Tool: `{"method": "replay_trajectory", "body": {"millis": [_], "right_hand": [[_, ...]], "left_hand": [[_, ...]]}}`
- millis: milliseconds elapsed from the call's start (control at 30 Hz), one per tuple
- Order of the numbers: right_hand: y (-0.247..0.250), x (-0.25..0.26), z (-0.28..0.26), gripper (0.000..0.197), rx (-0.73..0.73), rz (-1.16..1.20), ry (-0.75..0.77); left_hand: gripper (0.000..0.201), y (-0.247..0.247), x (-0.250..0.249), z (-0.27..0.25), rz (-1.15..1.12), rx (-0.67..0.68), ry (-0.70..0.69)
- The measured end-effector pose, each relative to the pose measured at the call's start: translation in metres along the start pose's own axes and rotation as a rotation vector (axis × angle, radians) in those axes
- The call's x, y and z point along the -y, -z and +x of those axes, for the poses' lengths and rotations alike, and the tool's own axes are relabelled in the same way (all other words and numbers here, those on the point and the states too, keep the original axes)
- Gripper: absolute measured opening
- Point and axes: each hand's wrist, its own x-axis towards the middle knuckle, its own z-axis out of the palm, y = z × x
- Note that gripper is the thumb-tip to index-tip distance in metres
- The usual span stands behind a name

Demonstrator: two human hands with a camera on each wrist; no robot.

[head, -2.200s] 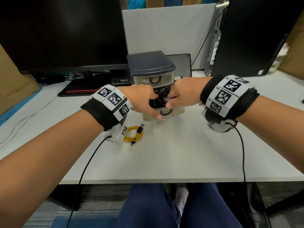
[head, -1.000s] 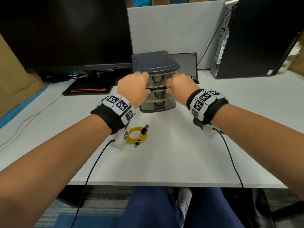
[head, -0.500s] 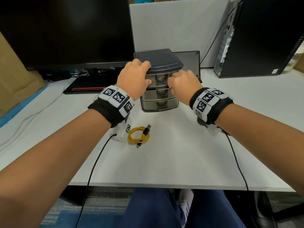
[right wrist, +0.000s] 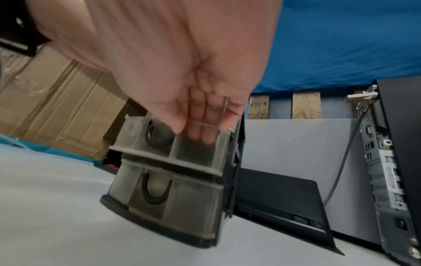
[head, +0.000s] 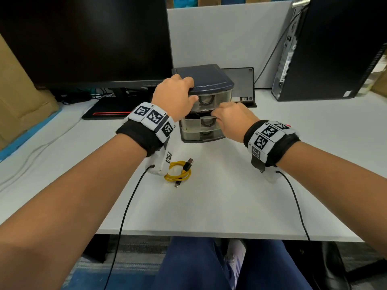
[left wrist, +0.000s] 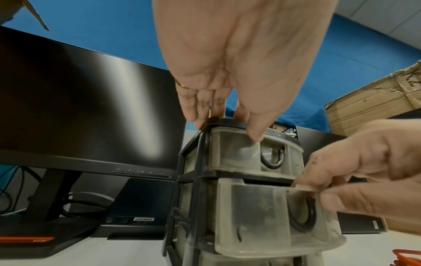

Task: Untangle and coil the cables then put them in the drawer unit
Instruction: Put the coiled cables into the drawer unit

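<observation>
Nearest, at the front of the white desk (head: 219, 206), a coiled yellow cable (head: 178, 174) lies flat with its two black plugs sticking out, just beside the left wrist's camera housing and touched by neither hand. Farther in stands the drawer unit (head: 206, 114), a small three-drawer tower with a dark lid and cloudy clear drawers. Its middle drawer (left wrist: 262, 216) sits slightly pulled out, while the top and bottom ones look pushed in. The right hand (head: 230, 120) pinches the top front edge of that middle drawer, its fingers (right wrist: 205, 133) curled over the rim into the drawer and the thumb on the outside. Something dark shows inside the drawer, but it is too murky to say what. The left hand (head: 173, 95) rests on the unit's left front corner, fingers laid over the lid and the thumb (left wrist: 255, 133) pressing the front of the top drawer, mostly straight rather than clenched. Behind the unit a black slab leans by the grey partition. A dark monitor (head: 83, 38) stands at the back left and a computer tower (head: 335, 49) at the back right.
</observation>
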Motion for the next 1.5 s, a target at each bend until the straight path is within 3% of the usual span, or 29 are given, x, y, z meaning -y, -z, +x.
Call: {"method": "replay_trajectory", "body": {"millis": [233,367,467,567,733,933,1167,1333,1500], "right_hand": [[0.013,0.000,0.008,0.022,0.027,0.008,-0.064],[0.016,0.000,0.012,0.024,-0.120,0.069,-0.150],[0.016,-0.001,0.014,0.032,-0.139,0.025,-0.173],[0.014,0.002,0.016,0.030,-0.066,-0.019,-0.209],[0.012,0.003,0.014,0.027,0.084,0.104,-0.232],[0.011,0.005,-0.002,0.024,0.280,0.184,-0.150],[-0.002,0.029,-0.007,0.037,0.499,0.037,-0.022],[-0.005,0.034,-0.001,0.042,0.548,0.004,-0.036],[0.005,0.033,-0.008,0.046,0.583,0.019,-0.018]], "left_hand": [[0.037,0.003,-0.001,-0.002,0.019,0.015,-0.008],[0.040,0.005,0.001,-0.004,-0.009,0.050,-0.012],[0.051,0.006,0.004,-0.007,-0.035,0.096,-0.019],[0.056,0.006,0.007,-0.008,-0.045,0.113,-0.018],[0.057,0.006,0.006,-0.010,-0.055,0.122,-0.014],[0.072,0.010,0.000,-0.023,-0.027,0.252,0.000],[0.067,0.012,0.001,-0.047,-0.060,0.271,-0.076],[0.072,0.007,0.010,-0.050,0.004,0.209,-0.078],[0.070,0.005,0.015,-0.040,0.061,0.265,-0.057]]}}
